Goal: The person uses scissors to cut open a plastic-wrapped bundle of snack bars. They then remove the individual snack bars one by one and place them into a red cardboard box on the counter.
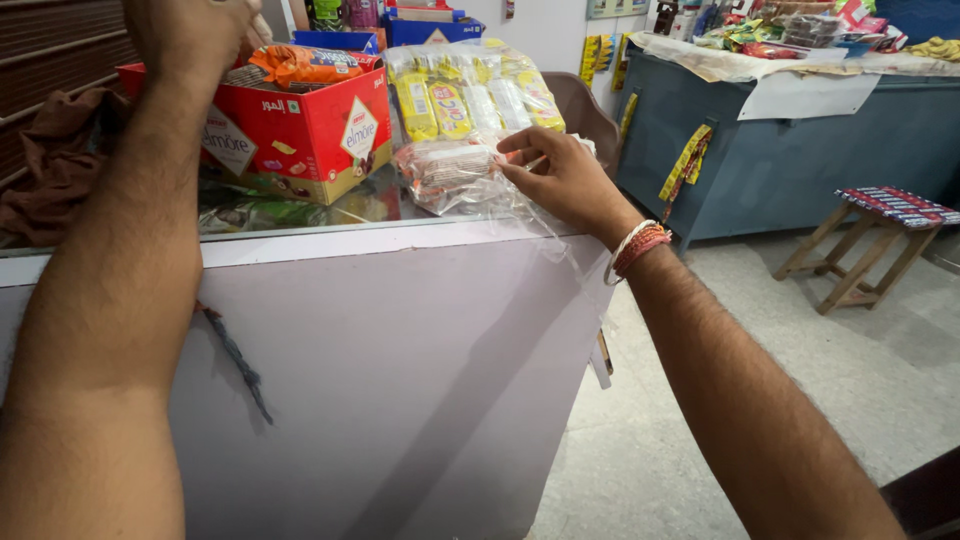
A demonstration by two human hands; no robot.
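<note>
At the far left edge of the counter, a brown cloth (62, 160) lies bunched against the wall. The left hand (190, 35) is raised above the back of the counter, its back toward the camera and its top cut off by the frame; whether its fingers are spread or closed on anything cannot be told. Just beside it stands a red cardboard carton (300, 135) near the counter's left side, with an orange snack packet (305, 65) lying on top. The glass countertop (300, 215) shows goods beneath it, and below it the pale lilac counter front (400, 380) drops to the floor.

Toward the counter's right end stands a clear bag of yellow-wrapped biscuit packs (470, 95). In front of it, at the front right corner, lies a clear plastic pack of wafers (450, 175). The right hand (565, 180) rests against this pack's right side, thumb and forefinger pinching its loose plastic wrap, the other fingers curled close together. A red thread and bangle (636, 247) circle that wrist.

Farther right, well apart, a blue-grey cabinet (800, 160) carries heaped packets, and a small wooden stool (870, 240) stands on the floor.
</note>
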